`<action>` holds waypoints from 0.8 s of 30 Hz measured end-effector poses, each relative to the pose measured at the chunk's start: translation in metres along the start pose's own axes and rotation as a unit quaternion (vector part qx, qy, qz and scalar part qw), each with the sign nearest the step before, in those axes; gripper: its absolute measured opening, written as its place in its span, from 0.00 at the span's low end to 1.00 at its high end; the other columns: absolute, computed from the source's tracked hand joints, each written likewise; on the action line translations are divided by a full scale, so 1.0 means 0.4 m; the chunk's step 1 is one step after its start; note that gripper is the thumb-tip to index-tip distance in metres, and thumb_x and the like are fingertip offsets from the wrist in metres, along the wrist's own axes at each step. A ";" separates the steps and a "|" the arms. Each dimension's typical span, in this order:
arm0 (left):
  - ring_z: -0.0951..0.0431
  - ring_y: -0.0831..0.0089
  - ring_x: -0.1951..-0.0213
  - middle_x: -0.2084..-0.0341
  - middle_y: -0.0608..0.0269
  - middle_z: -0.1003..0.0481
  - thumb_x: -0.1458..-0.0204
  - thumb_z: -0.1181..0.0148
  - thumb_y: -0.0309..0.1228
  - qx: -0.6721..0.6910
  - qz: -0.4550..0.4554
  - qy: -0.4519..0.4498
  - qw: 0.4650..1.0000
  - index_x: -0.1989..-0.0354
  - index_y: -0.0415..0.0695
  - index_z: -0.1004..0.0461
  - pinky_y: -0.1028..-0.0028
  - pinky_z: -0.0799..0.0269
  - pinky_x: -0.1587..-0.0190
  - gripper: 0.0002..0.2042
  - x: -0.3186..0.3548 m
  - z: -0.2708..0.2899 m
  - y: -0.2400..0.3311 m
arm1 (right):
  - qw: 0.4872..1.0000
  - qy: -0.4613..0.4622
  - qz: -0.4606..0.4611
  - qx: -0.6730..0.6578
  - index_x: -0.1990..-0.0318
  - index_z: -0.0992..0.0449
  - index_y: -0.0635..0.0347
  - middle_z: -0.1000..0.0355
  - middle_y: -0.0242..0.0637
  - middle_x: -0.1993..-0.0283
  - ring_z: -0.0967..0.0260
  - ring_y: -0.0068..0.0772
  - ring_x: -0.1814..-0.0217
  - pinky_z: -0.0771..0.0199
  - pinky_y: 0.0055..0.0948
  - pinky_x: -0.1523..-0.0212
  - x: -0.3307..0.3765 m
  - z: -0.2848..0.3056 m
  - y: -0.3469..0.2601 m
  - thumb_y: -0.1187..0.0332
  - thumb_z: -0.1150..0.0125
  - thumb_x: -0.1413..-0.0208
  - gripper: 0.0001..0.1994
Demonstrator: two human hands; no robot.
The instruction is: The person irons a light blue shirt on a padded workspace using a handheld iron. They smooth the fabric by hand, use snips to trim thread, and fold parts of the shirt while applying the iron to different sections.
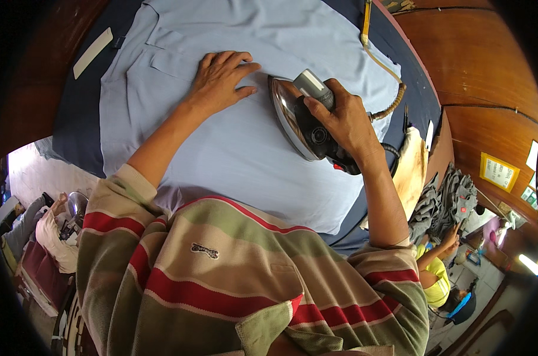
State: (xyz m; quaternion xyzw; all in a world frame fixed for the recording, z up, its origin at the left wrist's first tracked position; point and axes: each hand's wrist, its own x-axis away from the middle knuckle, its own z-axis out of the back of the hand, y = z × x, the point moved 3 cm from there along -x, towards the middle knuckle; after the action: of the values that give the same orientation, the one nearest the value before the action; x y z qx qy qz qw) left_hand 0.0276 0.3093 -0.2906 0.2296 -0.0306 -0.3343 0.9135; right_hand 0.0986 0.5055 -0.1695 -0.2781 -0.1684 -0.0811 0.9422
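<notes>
A light blue shirt (221,148) lies spread over a dark blue padded ironing surface (76,130). My right hand (346,118) is wrapped round the handle of a steam iron (295,115), whose metal soleplate edge shows and whose tip points up and left. The iron is on the shirt or just over it; I cannot tell if it touches. My left hand (222,80) rests on the cloth left of the iron, fingers spread and slightly bent, with nothing in them. A cord (393,104) runs from the iron toward the far right edge.
A white strip (93,53) lies on the dark cover at far left. Wooden panelling (470,53) rises on the right. Grey garments (446,202) are heaped beside the board at right, near a person in yellow (438,282). Cloth bundles (52,240) stand at lower left.
</notes>
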 end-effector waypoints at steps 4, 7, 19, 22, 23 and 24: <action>0.41 0.71 0.41 0.44 0.73 0.37 0.57 0.34 0.40 0.014 -0.016 -0.013 1.000 0.43 0.58 0.32 0.62 0.51 0.38 0.28 0.007 -0.015 -0.016 | 1.000 0.002 0.017 0.024 0.59 0.29 0.67 0.26 0.56 0.75 0.25 0.54 0.71 0.25 0.41 0.66 0.015 -0.007 -0.009 0.54 0.44 0.48 0.22; 0.42 0.72 0.40 0.44 0.73 0.37 0.58 0.33 0.42 0.010 -0.014 -0.031 0.999 0.42 0.57 0.34 0.63 0.52 0.38 0.31 0.004 -0.009 -0.018 | 0.999 -0.010 0.015 0.033 0.58 0.29 0.69 0.26 0.55 0.73 0.24 0.48 0.69 0.26 0.36 0.65 0.015 -0.020 -0.025 0.54 0.43 0.47 0.22; 0.42 0.67 0.39 0.41 0.66 0.37 0.56 0.35 0.39 0.109 -0.007 -0.009 0.994 0.38 0.54 0.40 0.60 0.53 0.37 0.33 0.009 0.003 -0.033 | 0.997 0.058 -0.011 0.046 0.62 0.28 0.68 0.27 0.57 0.73 0.27 0.57 0.68 0.26 0.43 0.63 -0.066 -0.006 -0.037 0.53 0.45 0.49 0.22; 0.41 0.69 0.40 0.43 0.67 0.35 0.55 0.36 0.39 0.112 -0.029 -0.002 0.993 0.41 0.54 0.36 0.59 0.53 0.38 0.30 -0.007 0.005 -0.037 | 0.997 0.064 -0.001 0.050 0.64 0.29 0.67 0.27 0.58 0.74 0.26 0.57 0.68 0.27 0.43 0.64 -0.032 0.001 -0.030 0.53 0.45 0.47 0.21; 0.40 0.70 0.40 0.43 0.68 0.35 0.55 0.37 0.39 0.059 -0.044 -0.028 0.997 0.42 0.55 0.35 0.58 0.52 0.38 0.29 -0.010 -0.006 -0.024 | 0.997 0.058 -0.016 0.046 0.64 0.29 0.67 0.27 0.58 0.74 0.26 0.57 0.68 0.27 0.43 0.64 -0.019 -0.001 -0.022 0.53 0.45 0.47 0.21; 0.40 0.71 0.41 0.43 0.69 0.36 0.55 0.37 0.39 -0.002 -0.070 -0.041 0.997 0.42 0.55 0.34 0.58 0.52 0.39 0.28 -0.010 -0.014 -0.011 | 0.997 0.052 -0.032 0.042 0.63 0.29 0.67 0.27 0.58 0.74 0.26 0.57 0.68 0.27 0.43 0.64 -0.006 -0.003 -0.011 0.53 0.45 0.47 0.21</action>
State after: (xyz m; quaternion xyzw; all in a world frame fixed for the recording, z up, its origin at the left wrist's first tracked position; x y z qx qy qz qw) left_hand 0.0232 0.3112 -0.2972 0.2153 -0.0509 -0.4066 0.8864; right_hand 0.0956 0.5013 -0.1691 -0.2286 -0.1312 -0.1184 0.9574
